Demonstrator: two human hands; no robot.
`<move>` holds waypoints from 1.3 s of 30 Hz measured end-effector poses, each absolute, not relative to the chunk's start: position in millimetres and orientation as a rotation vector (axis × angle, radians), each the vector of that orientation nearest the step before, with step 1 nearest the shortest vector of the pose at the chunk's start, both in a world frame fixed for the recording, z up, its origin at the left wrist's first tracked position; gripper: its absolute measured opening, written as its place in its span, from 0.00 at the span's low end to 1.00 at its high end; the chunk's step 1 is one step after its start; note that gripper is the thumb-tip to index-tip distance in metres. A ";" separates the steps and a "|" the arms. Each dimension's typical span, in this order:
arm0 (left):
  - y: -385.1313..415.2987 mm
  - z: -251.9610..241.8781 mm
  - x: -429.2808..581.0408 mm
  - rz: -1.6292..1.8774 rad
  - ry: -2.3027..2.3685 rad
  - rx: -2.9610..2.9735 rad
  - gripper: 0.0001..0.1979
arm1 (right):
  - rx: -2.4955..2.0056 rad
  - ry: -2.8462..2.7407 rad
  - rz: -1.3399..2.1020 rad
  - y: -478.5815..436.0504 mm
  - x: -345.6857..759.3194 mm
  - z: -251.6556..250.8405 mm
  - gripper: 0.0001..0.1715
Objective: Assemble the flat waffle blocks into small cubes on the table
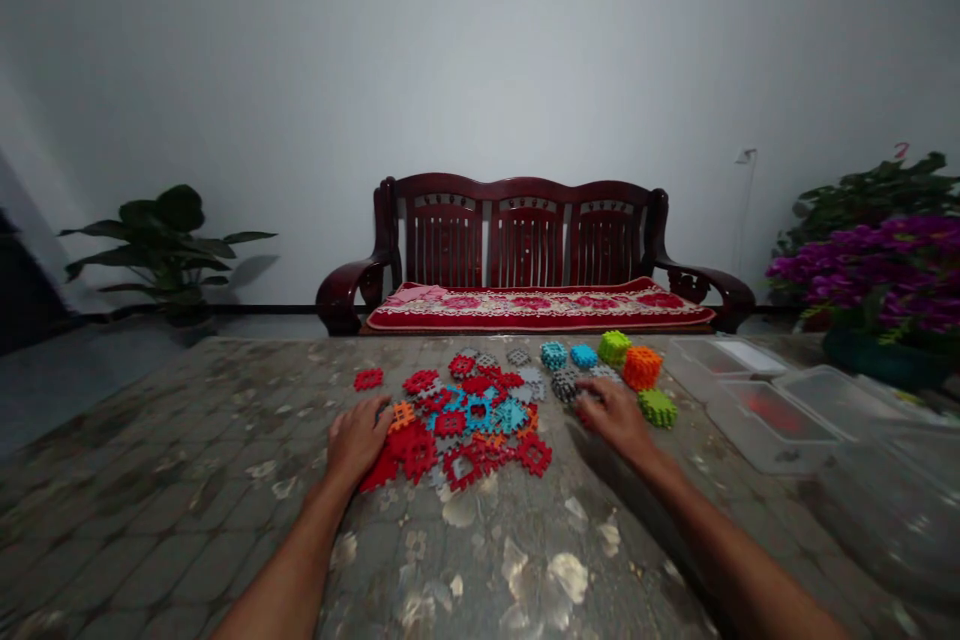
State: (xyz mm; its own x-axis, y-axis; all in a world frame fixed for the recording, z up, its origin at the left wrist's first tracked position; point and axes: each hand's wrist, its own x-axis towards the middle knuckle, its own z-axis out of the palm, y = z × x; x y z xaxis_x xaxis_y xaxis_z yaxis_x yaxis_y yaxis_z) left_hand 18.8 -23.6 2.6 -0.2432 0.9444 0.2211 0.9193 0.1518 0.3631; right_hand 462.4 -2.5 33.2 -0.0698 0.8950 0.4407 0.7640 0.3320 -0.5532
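Note:
A loose pile of flat interlocking pieces with notched edges, mostly red pieces (418,455) with blue pieces (478,412), orange and grey ones, lies on the patterned table. My left hand (358,435) rests at the pile's left edge, fingers stretched out beside an orange piece (402,415). My right hand (611,412) is right of the pile, touching or close to a dark grey stack (565,384). Its fingers are bent together, with a bit of red showing below them; what they hold is unclear. Around it stand an orange stack (642,367) and a green stack (658,407).
Further back are a teal stack (553,354), a blue stack (583,356) and a lime stack (615,347). Clear plastic boxes (780,428) stand at the right, near purple flowers (885,270). Behind the table is a wooden bench (525,190).

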 end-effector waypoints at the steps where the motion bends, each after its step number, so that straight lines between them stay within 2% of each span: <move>1: -24.6 3.9 19.7 0.675 2.335 1.895 0.23 | -1.398 -1.925 0.283 -11.9 445.6 27.6 0.22; 4: -26.8 7.1 21.6 0.683 2.317 1.874 0.23 | -1.292 -2.158 0.391 -37.6 401.9 19.6 0.31; 8: -28.7 10.0 22.7 0.686 2.286 1.860 0.23 | -1.419 -2.324 0.390 -49.8 369.4 20.6 0.56; 10: -29.4 10.5 23.4 0.690 2.285 1.868 0.24 | -1.517 -2.316 0.382 -47.3 362.8 20.3 0.59; 13: -30.3 10.6 24.9 0.681 2.300 1.886 0.23 | -1.555 -2.278 0.357 -41.7 358.8 17.2 0.52; 19: -32.1 11.5 27.4 0.657 2.315 1.895 0.22 | -1.442 -2.240 0.279 -40.9 356.3 14.4 0.26; 22: -32.8 12.3 27.5 0.690 2.310 1.886 0.23 | -1.407 -2.194 0.278 -40.4 353.7 13.8 0.19; 33: -31.1 12.9 26.7 0.764 2.320 1.820 0.22 | -1.060 -1.962 0.475 -22.7 326.1 2.6 0.27; 39: -33.0 17.2 27.4 0.770 2.305 1.782 0.23 | -1.252 -1.780 0.345 -19.1 346.1 -6.0 0.27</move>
State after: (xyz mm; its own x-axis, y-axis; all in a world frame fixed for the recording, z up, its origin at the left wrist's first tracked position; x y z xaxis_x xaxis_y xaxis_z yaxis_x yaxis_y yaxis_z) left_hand 27.4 -33.0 17.2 -0.2953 0.9336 0.2032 0.8683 0.1735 0.4646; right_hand 346.1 -19.1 -6.0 -0.0771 0.8569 0.5097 0.6040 0.4469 -0.6600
